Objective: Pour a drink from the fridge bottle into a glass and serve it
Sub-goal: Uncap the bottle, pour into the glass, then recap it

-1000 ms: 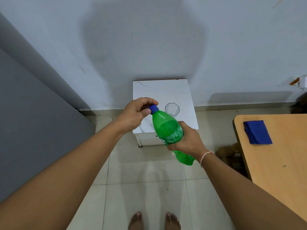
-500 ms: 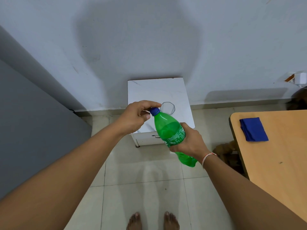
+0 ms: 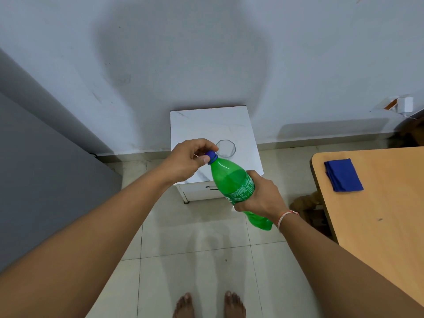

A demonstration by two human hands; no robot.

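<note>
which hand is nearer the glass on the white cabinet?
Left. The left hand pinches the blue cap just left of the glass. The right hand grips the green bottle lower down, nearer the camera.

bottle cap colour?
Blue, on the green bottle, pinched by the left hand; head view shows the cap.

The bottle (image 3: 231,180) tilts between the hands; behind its cap (image 3: 211,155) a glass (image 3: 225,148) stands on the cabinet (image 3: 206,125); a table (image 3: 378,214) lies right.
</note>
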